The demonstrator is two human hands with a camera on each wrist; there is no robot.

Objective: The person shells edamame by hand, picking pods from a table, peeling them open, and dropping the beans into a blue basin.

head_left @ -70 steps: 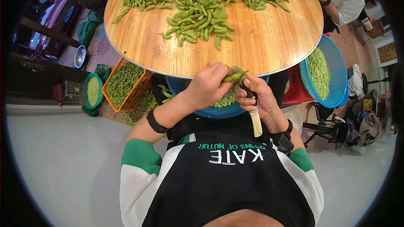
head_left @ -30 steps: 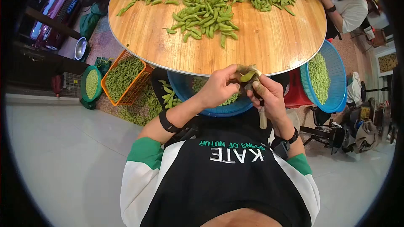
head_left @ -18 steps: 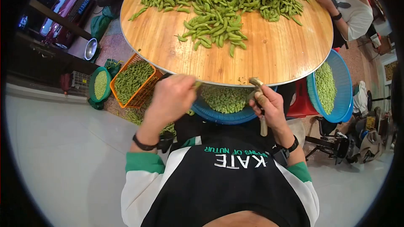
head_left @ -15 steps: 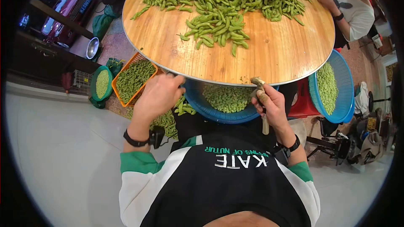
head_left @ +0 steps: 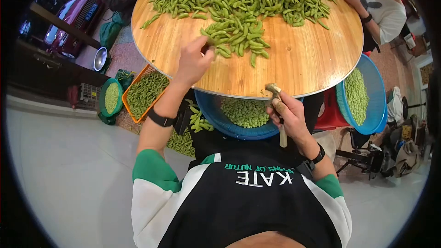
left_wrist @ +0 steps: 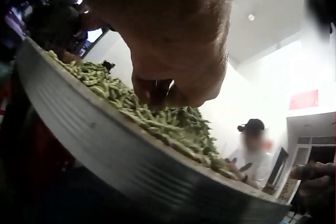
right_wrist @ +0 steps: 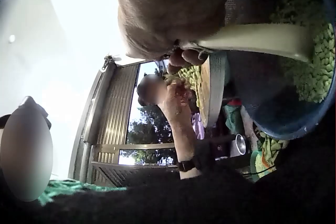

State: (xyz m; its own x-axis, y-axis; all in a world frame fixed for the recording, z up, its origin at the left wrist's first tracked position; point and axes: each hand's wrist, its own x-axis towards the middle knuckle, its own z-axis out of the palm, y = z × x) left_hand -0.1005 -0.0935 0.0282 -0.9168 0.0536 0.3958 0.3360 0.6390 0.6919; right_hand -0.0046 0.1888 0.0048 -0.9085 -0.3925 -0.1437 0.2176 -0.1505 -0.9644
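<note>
My left hand (head_left: 195, 62) reaches over the table, its bent fingers at the near left edge of a heap of edamame pods (head_left: 239, 27). In the left wrist view the fingertips (left_wrist: 181, 95) point down at the pods. I cannot tell whether a pod is between them. Nearer the table's front edge, my right hand (head_left: 291, 115) grips a tool with a long cream handle (head_left: 283, 137) that sticks out below the fist. A brownish end (head_left: 273, 88) shows above the thumb. In the right wrist view the curved handle (right_wrist: 257, 40) overlaps the blue basin.
Below the round wooden table (head_left: 317, 55) stands a blue basin (head_left: 216, 126) of shelled beans. Another blue basket (head_left: 376, 92) of beans is at right. An orange crate (head_left: 138, 110) of pods and a green basin (head_left: 118, 103) stand at left. Two people sit across the table.
My left hand moved from the pod near the right hand, out left beside the table, then up to the heap. The right hand keeps hold of the tool near the table's edge.
</note>
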